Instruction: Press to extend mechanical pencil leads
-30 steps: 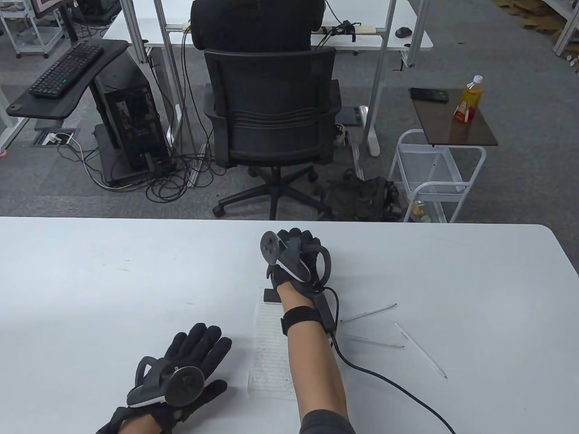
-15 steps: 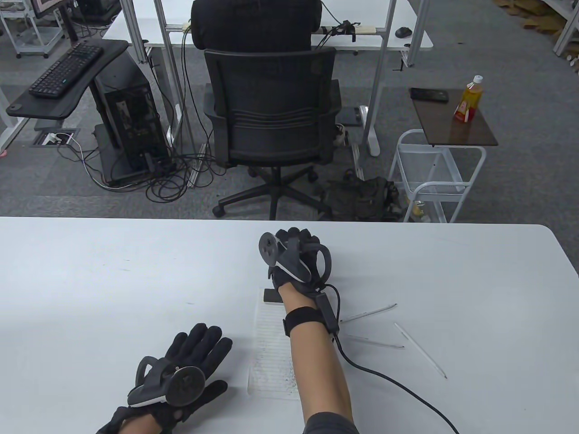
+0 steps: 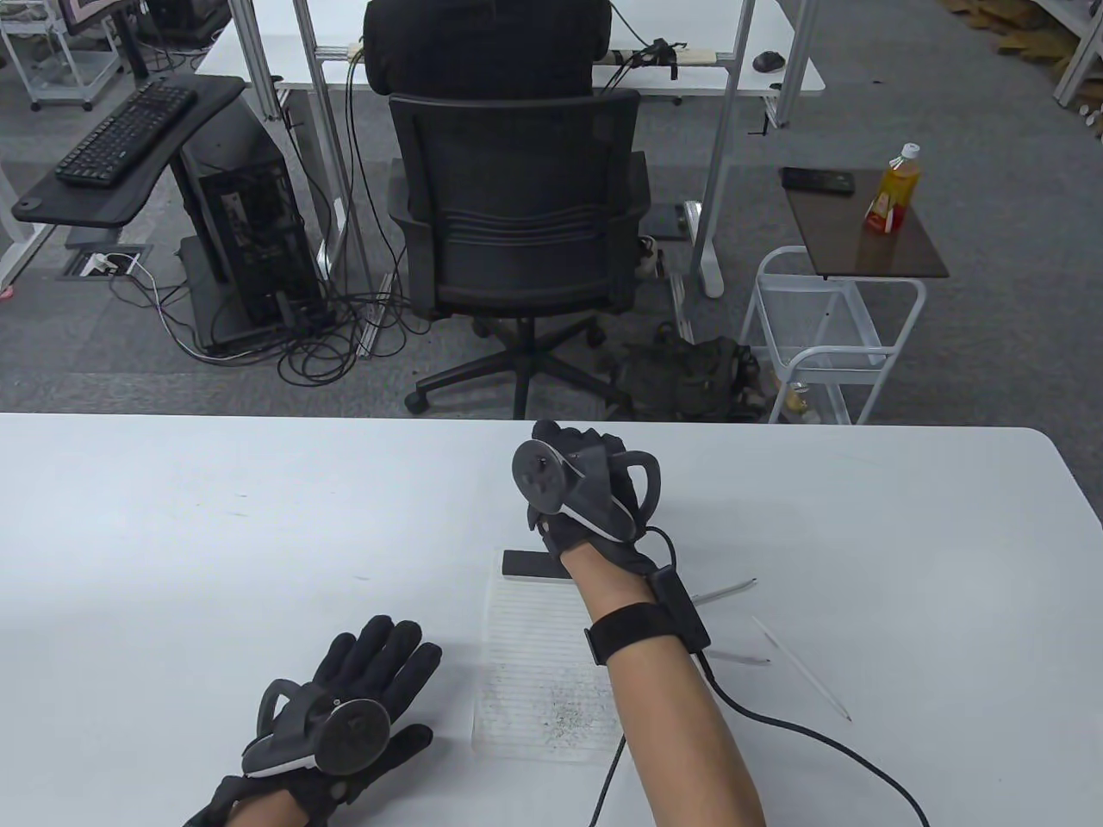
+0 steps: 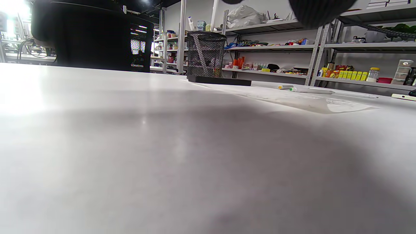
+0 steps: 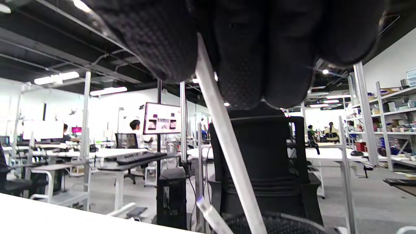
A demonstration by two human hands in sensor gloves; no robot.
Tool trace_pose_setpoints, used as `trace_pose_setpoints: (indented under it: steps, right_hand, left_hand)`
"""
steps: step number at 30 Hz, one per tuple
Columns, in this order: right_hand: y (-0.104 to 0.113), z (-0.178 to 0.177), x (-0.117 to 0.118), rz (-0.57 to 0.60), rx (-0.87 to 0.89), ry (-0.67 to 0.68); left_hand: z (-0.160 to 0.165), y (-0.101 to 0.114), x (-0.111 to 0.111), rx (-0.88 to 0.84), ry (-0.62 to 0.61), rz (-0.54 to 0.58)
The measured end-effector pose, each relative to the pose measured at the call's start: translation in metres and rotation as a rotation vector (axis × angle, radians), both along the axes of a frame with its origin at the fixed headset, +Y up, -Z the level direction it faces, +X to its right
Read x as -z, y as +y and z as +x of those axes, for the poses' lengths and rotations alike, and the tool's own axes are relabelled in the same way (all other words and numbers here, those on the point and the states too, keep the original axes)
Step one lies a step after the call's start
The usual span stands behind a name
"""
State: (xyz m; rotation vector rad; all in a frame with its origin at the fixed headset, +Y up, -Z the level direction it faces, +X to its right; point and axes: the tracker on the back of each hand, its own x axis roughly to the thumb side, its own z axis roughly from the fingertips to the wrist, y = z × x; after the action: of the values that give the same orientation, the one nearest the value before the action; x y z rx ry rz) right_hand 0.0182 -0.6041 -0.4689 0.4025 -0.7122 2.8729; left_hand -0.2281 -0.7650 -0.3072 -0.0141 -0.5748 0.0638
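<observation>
My right hand [image 3: 588,482] is raised over the far middle of the table. In the right wrist view its gloved fingers [image 5: 247,55] grip a white mechanical pencil [image 5: 227,146] that slants down to the rim of a black mesh pen cup [image 5: 279,224]. A second pencil tip [image 5: 208,208] stands at that rim. The cup also shows in the left wrist view [image 4: 205,53]; in the table view my hand hides it. Three more pencils [image 3: 728,592] [image 3: 743,659] [image 3: 801,668] lie loose on the table at the right. My left hand [image 3: 379,663] rests flat and empty on the table.
A lined notepad [image 3: 539,663] with a black top strip [image 3: 530,564] and grey scribble marks lies between my hands. My right glove's cable [image 3: 810,741] trails across the table's front right. An office chair [image 3: 517,224] stands beyond the far table edge.
My right hand has moved a little to the right and its forearm has swung right, uncovering more of the notepad. My left hand has not moved.
</observation>
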Motion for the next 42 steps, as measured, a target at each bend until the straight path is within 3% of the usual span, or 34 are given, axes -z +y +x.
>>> trace_pose_setpoints:
  steps: [3, 7, 11, 15, 19, 21, 23, 34, 42]
  right_hand:
    - [0.006, 0.016, -0.022, -0.006, 0.081, 0.043]
    - [-0.004, 0.035, -0.052, -0.030, 0.168, 0.083]
    - [-0.029, 0.059, -0.083, -0.038, 0.298, 0.091]
    - [-0.070, 0.096, -0.107, -0.103, 0.681, 0.050]
    - [-0.113, 0.126, -0.108, -0.160, 1.186, 0.101]
    - [-0.125, 0.141, -0.106, -0.219, 1.265, 0.089]
    - [-0.134, 0.154, -0.110, -0.183, 1.361, 0.061]
    - [-0.166, 0.171, -0.114, -0.218, 1.541, 0.117]
    - [-0.168, 0.169, -0.118, -0.214, 1.615, 0.088]
  left_hand:
    - [-0.001, 0.000, 0.000, -0.006, 0.003, 0.001]
    - [-0.002, 0.000, 0.000, -0.008, 0.011, 0.001]
    - [-0.004, 0.000, 0.001, -0.012, 0.018, 0.002]
    - [-0.004, 0.001, 0.001, -0.011, 0.023, 0.002]
    - [-0.004, 0.001, 0.000, -0.016, 0.024, 0.008]
    - [-0.004, 0.001, 0.000, -0.016, 0.024, 0.007]
    - [-0.003, 0.001, -0.001, -0.021, 0.022, 0.011]
    - [-0.002, 0.003, -0.003, -0.037, 0.015, 0.015]
    - [-0.001, 0.004, -0.004, -0.043, 0.014, 0.016]
